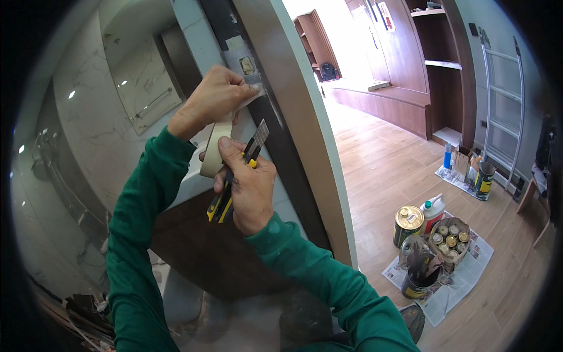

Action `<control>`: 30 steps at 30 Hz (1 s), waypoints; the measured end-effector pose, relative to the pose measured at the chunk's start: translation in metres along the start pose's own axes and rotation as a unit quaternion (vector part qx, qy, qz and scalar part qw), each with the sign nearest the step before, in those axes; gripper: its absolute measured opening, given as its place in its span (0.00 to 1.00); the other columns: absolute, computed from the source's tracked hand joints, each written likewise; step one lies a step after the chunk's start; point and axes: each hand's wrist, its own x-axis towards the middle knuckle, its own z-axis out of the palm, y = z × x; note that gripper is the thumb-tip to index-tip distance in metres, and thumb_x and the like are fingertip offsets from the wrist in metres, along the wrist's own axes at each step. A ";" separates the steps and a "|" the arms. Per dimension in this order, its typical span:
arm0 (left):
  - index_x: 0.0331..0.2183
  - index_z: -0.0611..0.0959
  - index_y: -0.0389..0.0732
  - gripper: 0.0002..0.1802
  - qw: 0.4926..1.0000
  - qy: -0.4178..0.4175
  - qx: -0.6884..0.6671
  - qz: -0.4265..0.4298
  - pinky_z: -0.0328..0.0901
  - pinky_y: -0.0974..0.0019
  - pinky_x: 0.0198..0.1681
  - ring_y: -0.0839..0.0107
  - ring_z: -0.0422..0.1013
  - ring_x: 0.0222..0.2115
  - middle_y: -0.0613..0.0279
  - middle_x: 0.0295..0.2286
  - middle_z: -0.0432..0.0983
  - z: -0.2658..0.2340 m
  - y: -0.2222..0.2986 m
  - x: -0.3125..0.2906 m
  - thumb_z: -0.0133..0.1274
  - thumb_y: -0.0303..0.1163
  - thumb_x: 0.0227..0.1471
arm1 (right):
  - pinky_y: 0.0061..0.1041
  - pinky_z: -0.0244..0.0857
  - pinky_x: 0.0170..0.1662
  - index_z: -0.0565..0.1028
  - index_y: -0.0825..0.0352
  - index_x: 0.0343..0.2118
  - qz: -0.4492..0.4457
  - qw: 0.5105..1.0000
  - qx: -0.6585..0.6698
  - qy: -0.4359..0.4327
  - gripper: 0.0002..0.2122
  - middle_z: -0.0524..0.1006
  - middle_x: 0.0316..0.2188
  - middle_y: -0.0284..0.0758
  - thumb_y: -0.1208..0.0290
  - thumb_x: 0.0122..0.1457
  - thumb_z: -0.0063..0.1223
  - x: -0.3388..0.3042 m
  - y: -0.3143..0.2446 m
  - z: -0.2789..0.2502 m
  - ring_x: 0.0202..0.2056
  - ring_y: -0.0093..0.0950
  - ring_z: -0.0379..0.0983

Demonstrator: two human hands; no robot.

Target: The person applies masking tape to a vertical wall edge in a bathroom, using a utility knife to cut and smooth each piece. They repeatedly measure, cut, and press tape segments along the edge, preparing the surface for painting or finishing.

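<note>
My left hand [214, 97] is closed with its thumb pressing the end of a pale masking tape strip against the dark door jamb [281, 141]. Just above it, the jamb has a latch hole [247, 66] with tape around it. My right hand [252, 188] grips a yellow and black utility knife [220, 205], whose blade [261, 132] is out and points up toward the jamb. That same hand also steadies the masking tape roll [216, 149], which hangs between both hands. Some of the right fingers are hidden behind the roll and knife.
Beyond the door edge [299, 111], newspaper [478, 258] on the wooden floor holds a gold-lidded can [409, 218], a white jug [433, 208], a bag of small cans [450, 240] and an open paint can [421, 281]. A ladder [504, 111] leans at far right. A sink lies left of the jamb.
</note>
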 end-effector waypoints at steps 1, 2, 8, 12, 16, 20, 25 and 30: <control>0.19 0.82 0.31 0.23 1.000 0.002 0.006 0.002 0.64 0.67 0.17 0.75 0.70 0.12 0.61 0.11 0.72 0.000 0.000 0.000 0.57 0.39 0.59 | 0.16 0.63 0.23 0.80 0.72 0.37 0.007 1.000 -0.004 0.003 0.14 0.82 0.30 0.39 0.62 0.67 0.58 0.001 0.000 0.000 0.18 0.18 0.70; 0.19 0.82 0.31 0.23 1.000 0.004 0.015 0.003 0.64 0.67 0.17 0.75 0.70 0.12 0.61 0.11 0.72 0.000 0.000 0.000 0.57 0.39 0.59 | 0.16 0.63 0.23 0.80 0.72 0.37 0.002 1.000 0.000 0.001 0.14 0.82 0.30 0.39 0.62 0.67 0.58 0.001 0.000 0.000 0.18 0.18 0.70; 0.18 0.83 0.31 0.23 1.000 0.012 0.020 0.004 0.67 0.66 0.19 0.74 0.71 0.12 0.61 0.11 0.73 0.003 0.001 -0.001 0.57 0.39 0.58 | 0.16 0.62 0.23 0.80 0.71 0.36 0.002 1.000 -0.005 0.020 0.14 0.82 0.30 0.38 0.61 0.66 0.59 -0.001 0.000 0.000 0.18 0.18 0.70; 0.19 0.83 0.31 0.23 0.998 0.027 0.053 -0.008 0.68 0.65 0.20 0.72 0.72 0.12 0.60 0.11 0.73 0.005 0.005 -0.001 0.58 0.39 0.57 | 0.16 0.62 0.22 0.80 0.71 0.36 0.001 1.000 0.007 0.013 0.14 0.82 0.30 0.37 0.61 0.66 0.59 0.000 0.000 -0.002 0.18 0.18 0.69; 0.18 0.83 0.31 0.23 0.996 0.037 0.076 -0.007 0.68 0.64 0.21 0.71 0.73 0.13 0.59 0.11 0.74 0.008 0.007 -0.003 0.58 0.39 0.56 | 0.17 0.62 0.23 0.80 0.71 0.36 0.005 1.000 0.004 0.012 0.14 0.82 0.30 0.37 0.61 0.66 0.58 0.000 -0.002 -0.005 0.18 0.18 0.69; 0.18 0.83 0.31 0.22 0.996 0.043 0.072 -0.008 0.69 0.63 0.21 0.70 0.74 0.13 0.57 0.10 0.73 0.009 0.009 -0.004 0.58 0.39 0.56 | 0.16 0.63 0.23 0.80 0.71 0.36 0.009 1.000 0.002 0.014 0.14 0.82 0.30 0.37 0.62 0.66 0.58 0.000 -0.004 -0.005 0.18 0.18 0.70; 0.18 0.83 0.30 0.21 0.996 0.047 0.076 -0.017 0.68 0.63 0.20 0.69 0.74 0.13 0.57 0.10 0.73 0.008 0.011 -0.003 0.58 0.38 0.54 | 0.16 0.63 0.23 0.80 0.71 0.36 0.008 1.000 0.001 0.013 0.14 0.82 0.30 0.38 0.62 0.66 0.58 0.000 -0.004 -0.005 0.18 0.18 0.70; 0.17 0.82 0.29 0.21 0.997 0.036 0.073 -0.013 0.68 0.63 0.20 0.69 0.74 0.13 0.56 0.10 0.73 0.005 0.012 -0.002 0.58 0.37 0.53 | 0.16 0.63 0.22 0.80 0.72 0.37 0.008 1.000 0.013 0.008 0.14 0.82 0.30 0.38 0.62 0.66 0.58 0.002 -0.003 -0.003 0.18 0.18 0.70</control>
